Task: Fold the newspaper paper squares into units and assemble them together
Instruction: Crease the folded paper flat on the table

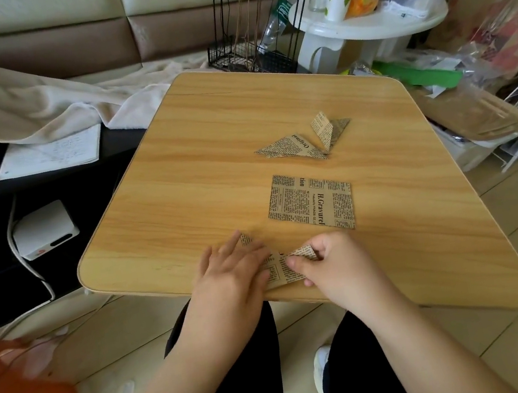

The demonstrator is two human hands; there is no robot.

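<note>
A newspaper-print paper piece (284, 271) lies partly folded at the near edge of the wooden table (201, 171). My left hand (232, 273) lies on its left part with fingers stretched out, pressing it flat. My right hand (330, 261) has its fingers curled and pinches the paper's right flap. A flat unfolded newspaper square (311, 201) sits just beyond my hands. Farther back lie two folded units, a long triangular one (291, 148) and a smaller one (330, 129), touching at their tips.
A white round side table (370, 25) with cups and snack bags stands behind the table. A black wire rack (251, 54) is beside it. Plastic bags and a green sheet (420, 73) crowd the right. A white box (44, 228) with a cable and a notebook (51, 152) lie left.
</note>
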